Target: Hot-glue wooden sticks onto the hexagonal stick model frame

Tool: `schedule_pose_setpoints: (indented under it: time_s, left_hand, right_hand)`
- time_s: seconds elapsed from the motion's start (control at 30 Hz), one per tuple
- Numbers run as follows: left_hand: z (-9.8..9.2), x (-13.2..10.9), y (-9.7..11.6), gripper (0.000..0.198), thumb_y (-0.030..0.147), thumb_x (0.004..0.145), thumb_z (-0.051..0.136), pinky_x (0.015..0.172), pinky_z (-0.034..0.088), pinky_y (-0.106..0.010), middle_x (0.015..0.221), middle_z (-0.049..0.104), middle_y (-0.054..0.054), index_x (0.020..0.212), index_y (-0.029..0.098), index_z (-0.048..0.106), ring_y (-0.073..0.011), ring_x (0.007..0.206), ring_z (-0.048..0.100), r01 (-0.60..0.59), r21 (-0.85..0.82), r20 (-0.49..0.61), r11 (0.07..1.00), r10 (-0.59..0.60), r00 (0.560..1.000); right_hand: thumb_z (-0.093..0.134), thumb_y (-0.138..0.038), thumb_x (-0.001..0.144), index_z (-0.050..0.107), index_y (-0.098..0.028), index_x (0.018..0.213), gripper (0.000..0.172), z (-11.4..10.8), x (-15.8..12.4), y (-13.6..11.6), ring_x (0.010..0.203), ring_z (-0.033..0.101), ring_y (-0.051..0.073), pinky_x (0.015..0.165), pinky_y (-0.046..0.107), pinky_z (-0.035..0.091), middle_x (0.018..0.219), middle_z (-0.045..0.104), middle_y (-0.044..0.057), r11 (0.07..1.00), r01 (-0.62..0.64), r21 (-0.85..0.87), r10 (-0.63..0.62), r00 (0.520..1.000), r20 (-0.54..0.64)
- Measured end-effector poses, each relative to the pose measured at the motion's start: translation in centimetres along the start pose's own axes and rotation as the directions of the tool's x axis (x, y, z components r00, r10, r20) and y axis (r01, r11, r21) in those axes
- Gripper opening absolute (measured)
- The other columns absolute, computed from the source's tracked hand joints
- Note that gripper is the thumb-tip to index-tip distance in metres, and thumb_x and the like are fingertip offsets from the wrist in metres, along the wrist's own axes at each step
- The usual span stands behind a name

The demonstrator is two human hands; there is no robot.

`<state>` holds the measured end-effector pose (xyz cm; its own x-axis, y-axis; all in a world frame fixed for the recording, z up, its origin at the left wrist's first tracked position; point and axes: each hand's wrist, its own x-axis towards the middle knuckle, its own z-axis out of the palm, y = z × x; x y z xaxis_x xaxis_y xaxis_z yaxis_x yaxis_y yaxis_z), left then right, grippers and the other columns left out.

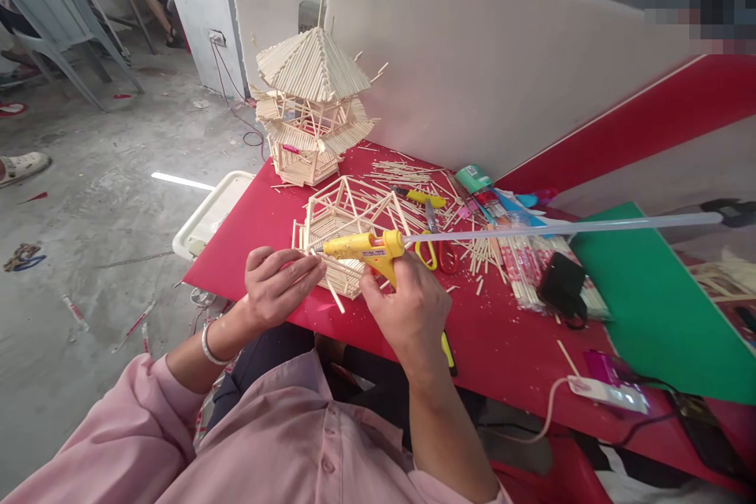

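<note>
My right hand [407, 303] is wrapped round a yellow glue gun [360, 246], with a long clear glue stick [561, 228] jutting from its back to the right. The nozzle points left, right at the fingertips of my left hand [283, 279]. Those fingertips pinch a short wooden stick [334, 294], which slants down to the right from them. Just behind both hands, an open frame of wooden sticks [354, 201] lies on the red tabletop [236, 260]. A tiered stick pagoda [319, 106] stands upright behind that frame.
Loose sticks [402, 173], a yellow cutter [426, 198] and scissors [430, 216] lie beyond the frame. Packed sticks [525, 268], a black object [562, 283] and a green board [650, 299] are to the right. A white power strip [608, 392] sits near the front edge. A pale panel [442, 55] rises behind.
</note>
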<state>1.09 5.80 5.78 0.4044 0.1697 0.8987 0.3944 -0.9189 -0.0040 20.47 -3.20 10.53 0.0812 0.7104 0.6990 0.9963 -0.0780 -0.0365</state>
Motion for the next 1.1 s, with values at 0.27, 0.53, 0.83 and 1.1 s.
schedule_pose_setpoints:
  time_s: [0.27,0.53,0.83,1.1]
  left_hand:
    - [0.6,0.8,-0.6,0.027,0.009,0.086,0.069,0.077,0.037,-0.036,0.092,0.078,0.000,0.108,0.025,0.066,-0.0163,0.083,0.066,-0.034,0.027,0.051,0.999,0.032,0.998]
    - [0.9,2.3,-1.2,0.019,0.010,0.090,0.063,0.077,0.034,-0.035,0.089,0.075,0.004,0.101,0.026,0.062,-0.0137,0.079,0.059,-0.092,0.105,0.114,0.990,0.080,0.990]
    - [0.8,3.1,-1.2,0.015,0.010,0.093,0.058,0.079,0.036,-0.035,0.083,0.071,0.002,0.100,0.023,0.059,-0.0131,0.072,0.058,-0.112,0.074,0.205,0.991,0.095,0.974]
    - [0.7,2.9,-1.3,0.020,0.009,0.092,0.056,0.079,0.038,-0.035,0.086,0.070,0.000,0.106,0.024,0.059,-0.0137,0.072,0.058,-0.093,0.023,0.218,0.995,0.086,0.972]
  right_hand:
    - [0.066,-0.028,0.083,0.060,-0.017,0.087,0.014,-3.8,-1.2,2.8,0.068,0.064,0.019,0.055,0.028,0.043,0.083,0.070,0.007,0.983,-0.014,-0.182,0.006,0.999,-0.045]
    - [0.063,-0.026,0.083,0.058,-0.020,0.082,0.008,-6.4,-1.6,3.3,0.065,0.062,0.017,0.057,0.028,0.042,0.076,0.067,0.003,0.949,0.050,-0.310,-0.051,0.999,0.006]
    - [0.060,-0.026,0.083,0.060,-0.020,0.091,0.010,-5.7,-1.8,3.0,0.070,0.063,0.018,0.056,0.028,0.038,0.083,0.069,0.004,0.948,0.062,-0.311,-0.054,0.998,0.035]
    - [0.061,-0.021,0.081,0.061,-0.020,0.097,0.015,-6.4,-1.4,2.5,0.066,0.061,0.017,0.058,0.029,0.041,0.081,0.069,0.003,0.944,0.089,-0.319,-0.080,0.996,0.041]
